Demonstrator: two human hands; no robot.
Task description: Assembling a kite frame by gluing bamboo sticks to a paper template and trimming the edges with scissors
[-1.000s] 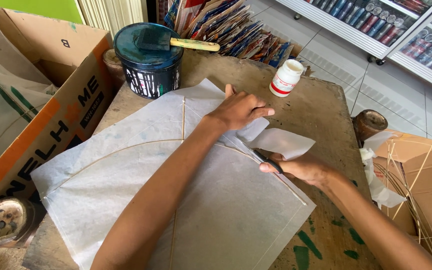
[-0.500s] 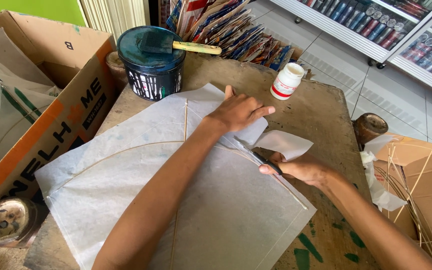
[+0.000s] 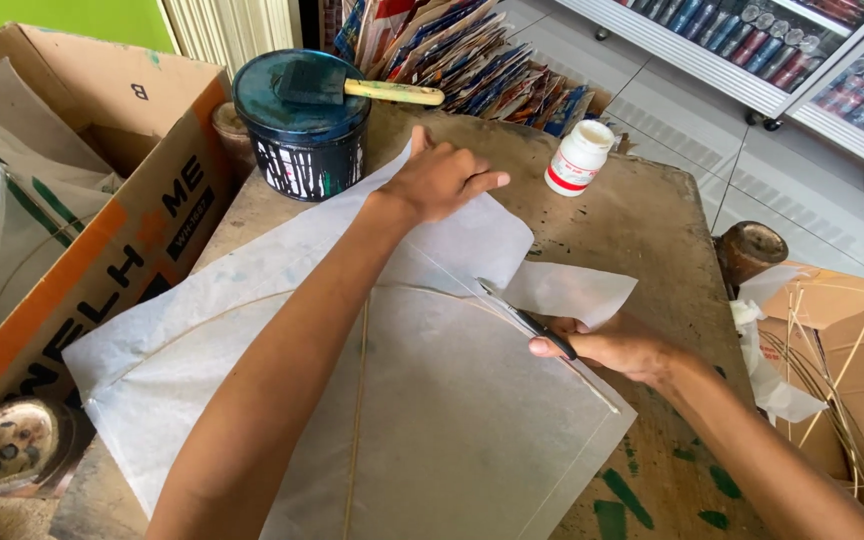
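The white tissue sheet (image 3: pixel 432 400) lies flat over most of the worn wooden table (image 3: pixel 652 220), stretched on a thin stick frame: one straight spine (image 3: pixel 357 420) running toward me, one bowed stick (image 3: pixel 252 305) arcing across it.

My right hand (image 3: pixel 617 345) is closed around the scissors (image 3: pixel 527 320). The dark blades point up and left, and their tips sit on the paper at the sheet's upper right edge. Just beside the blades, a cut flap of paper (image 3: pixel 572 290) lies loose on the table.

My left hand (image 3: pixel 437 180) rests palm down, fingers spread flat, on the sheet's far corner; it pins the paper and grips nothing. The forearm crosses the sheet diagonally.

Beyond the left hand: a dark blue paint can (image 3: pixel 302 125), lid on, with a foam brush (image 3: pixel 352 88) lying across the lid. Right of the hand, apart from the paper, a small white bottle (image 3: pixel 577 158) with a red label stands upright.

To the left, a cardboard box (image 3: pixel 102 240) holds folded translucent sheets. At the right edge, a bundle of thin sticks (image 3: pixel 842 380) lies over brown cardboard.
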